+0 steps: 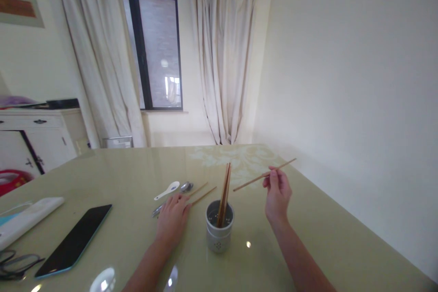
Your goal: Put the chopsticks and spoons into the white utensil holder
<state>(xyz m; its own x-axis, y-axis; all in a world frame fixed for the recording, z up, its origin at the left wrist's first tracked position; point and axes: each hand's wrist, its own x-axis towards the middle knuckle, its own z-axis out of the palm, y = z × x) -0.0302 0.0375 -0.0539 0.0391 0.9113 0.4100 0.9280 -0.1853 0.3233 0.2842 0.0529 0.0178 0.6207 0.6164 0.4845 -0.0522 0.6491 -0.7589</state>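
Observation:
A wooden chopstick is pinched in my right hand, held slanting above the table. My left hand lies low on the tabletop with its fingers closed over two chopsticks, whose ends stick out to the right. Between my hands stands a grey cup-shaped holder with small holes in its side. Several chopsticks lean upright in it. Just beyond my left hand are a white ceramic spoon and a metal spoon; the latter is partly hidden.
A black tablet or large phone lies on the glossy table at the left. Beside it are a white power strip and eyeglasses. A wall borders the table's right edge. Curtains hang behind.

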